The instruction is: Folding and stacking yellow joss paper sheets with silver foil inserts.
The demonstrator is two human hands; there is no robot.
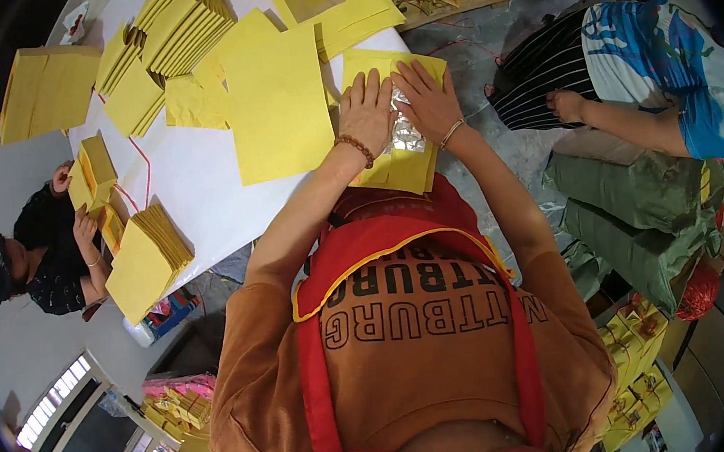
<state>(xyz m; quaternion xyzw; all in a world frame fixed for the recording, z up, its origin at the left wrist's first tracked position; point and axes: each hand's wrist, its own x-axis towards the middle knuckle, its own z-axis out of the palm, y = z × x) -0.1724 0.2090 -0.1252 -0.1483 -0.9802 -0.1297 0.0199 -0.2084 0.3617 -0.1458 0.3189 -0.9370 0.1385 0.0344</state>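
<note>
Fingers [373, 83] of both hands extended, slightly parted, laid flat with palms down. Table [211, 197], white, bearing yellow paper goods. Sheet [280, 103], yellow, loose, lying just left of the left hand [365, 121]. Papers [401, 179], yellow, layered by their edges, at the table's right end, directly beneath both hands. Stack [186, 25], yellow, folded pieces fanned in rows, toward the table's far left. Left hand: on the left part of the papers, fingertips pointing away from the body, small gaps between them. Right hand [427, 102]: on the upper right of the papers, close beside the left, fingers likewise pointing away. Film [406, 134], silvery, crinkled, on the papers between the hands; how far it runs beneath either palm cannot be told. Beads [354, 148], brown, round the left wrist. Bangle [452, 133], thin, round the right.
</note>
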